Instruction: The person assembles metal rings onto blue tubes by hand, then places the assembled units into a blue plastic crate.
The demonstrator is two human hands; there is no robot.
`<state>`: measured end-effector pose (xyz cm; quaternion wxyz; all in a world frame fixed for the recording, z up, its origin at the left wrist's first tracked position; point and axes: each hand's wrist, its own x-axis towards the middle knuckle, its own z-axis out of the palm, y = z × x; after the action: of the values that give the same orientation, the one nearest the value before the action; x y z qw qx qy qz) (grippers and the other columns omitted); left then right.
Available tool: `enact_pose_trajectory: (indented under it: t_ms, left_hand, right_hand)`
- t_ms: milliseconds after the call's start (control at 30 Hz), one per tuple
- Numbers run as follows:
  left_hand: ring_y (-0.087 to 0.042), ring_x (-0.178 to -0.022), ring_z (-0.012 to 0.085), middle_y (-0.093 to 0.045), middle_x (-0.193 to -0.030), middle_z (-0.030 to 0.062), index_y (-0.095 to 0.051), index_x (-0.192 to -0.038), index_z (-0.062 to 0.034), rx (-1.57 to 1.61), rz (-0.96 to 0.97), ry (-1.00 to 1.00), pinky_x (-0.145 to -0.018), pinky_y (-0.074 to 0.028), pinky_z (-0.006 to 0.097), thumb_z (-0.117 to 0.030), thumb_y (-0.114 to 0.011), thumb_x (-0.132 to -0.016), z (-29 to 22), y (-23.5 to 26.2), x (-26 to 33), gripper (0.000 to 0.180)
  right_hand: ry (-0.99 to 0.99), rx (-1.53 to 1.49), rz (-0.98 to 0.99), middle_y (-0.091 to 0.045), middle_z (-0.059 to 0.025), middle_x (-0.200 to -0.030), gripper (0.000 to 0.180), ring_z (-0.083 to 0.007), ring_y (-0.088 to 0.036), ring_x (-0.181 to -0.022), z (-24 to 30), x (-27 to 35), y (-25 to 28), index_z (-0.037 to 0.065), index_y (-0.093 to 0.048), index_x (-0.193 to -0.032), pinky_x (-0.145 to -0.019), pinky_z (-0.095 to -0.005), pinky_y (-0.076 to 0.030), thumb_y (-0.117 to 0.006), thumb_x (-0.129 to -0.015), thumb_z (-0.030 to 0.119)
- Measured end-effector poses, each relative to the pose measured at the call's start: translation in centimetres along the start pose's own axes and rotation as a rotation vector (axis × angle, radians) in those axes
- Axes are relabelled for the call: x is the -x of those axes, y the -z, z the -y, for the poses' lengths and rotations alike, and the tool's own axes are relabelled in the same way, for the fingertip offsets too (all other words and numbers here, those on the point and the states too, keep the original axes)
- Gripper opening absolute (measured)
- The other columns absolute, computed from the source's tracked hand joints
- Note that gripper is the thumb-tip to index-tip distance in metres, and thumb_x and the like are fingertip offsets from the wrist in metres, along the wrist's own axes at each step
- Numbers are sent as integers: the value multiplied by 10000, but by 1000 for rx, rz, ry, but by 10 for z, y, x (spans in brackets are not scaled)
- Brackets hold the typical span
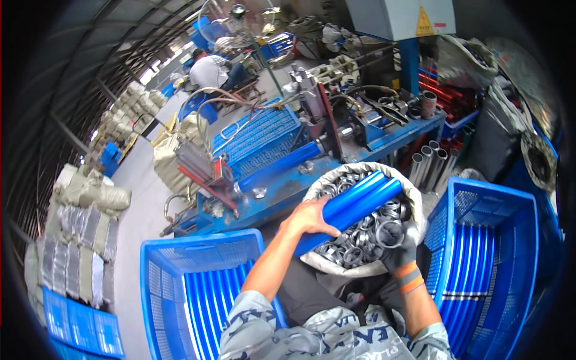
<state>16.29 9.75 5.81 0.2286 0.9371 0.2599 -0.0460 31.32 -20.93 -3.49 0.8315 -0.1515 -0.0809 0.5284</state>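
My bare left hand (311, 217) is wrapped over two shiny blue metal tubes (360, 201), which lie side by side and slant across a white woven sack (414, 201). The sack is full of loose grey metal rings (354, 252). At the sack's right edge, my right hand (401, 251) wears a dark glove with an orange and grey cuff. Its fingers are closed on one metal ring (390, 234), apart from the tubes. Part of that hand's grip is hidden behind the ring.
Blue plastic crates with blue tubes stand at my left (201, 239) and right (492, 187). Ahead is a blue workbench (270, 201) with a clamping machine holding a blue tube (282, 167). Bare steel tubes (429, 165) stand at its right. A person (210, 72) sits farther back.
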Motion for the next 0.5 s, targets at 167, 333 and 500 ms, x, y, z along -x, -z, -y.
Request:
enact_pose_trajectory:
  t_ms: [167, 333, 500]
  left_hand:
    - [-755, -1343, 446, -771, -1480, 265, -646, -1613, -35, 40, 33, -7, -1163, -578, 525, -622, -1047, -665, 5, 17, 10, 1185]
    - [-831, -1172, 394, -850, -1272, 216, -733, -1443, -48, 162, -264, 31, -1038, -647, 483, -421, -1025, -735, 40, 55, 84, 851]
    - [-830, -1118, 364, -834, -1175, 213, -698, -1450, -35, 39, -351, 102, -1015, -636, 447, -287, -985, -711, 22, 61, 139, 832]
  right_hand:
    - [-67, -336, 109, -734, -218, -1557, 1019, -373, -769, -1281, 16, 12, -43, 123, -421, -1817, -1113, -578, -600, -423, -1102, 849]
    - [-118, -86, 144, -648, -141, -1654, 794, -460, -719, -1384, -11, -16, -20, 164, -543, -1703, -1132, -604, -636, -832, -1065, 539]
    - [-107, 96, 145, -726, -88, -1575, 881, -348, -774, -1289, -16, -20, -26, 147, -369, -1831, -988, -468, -694, -767, -1127, 500]
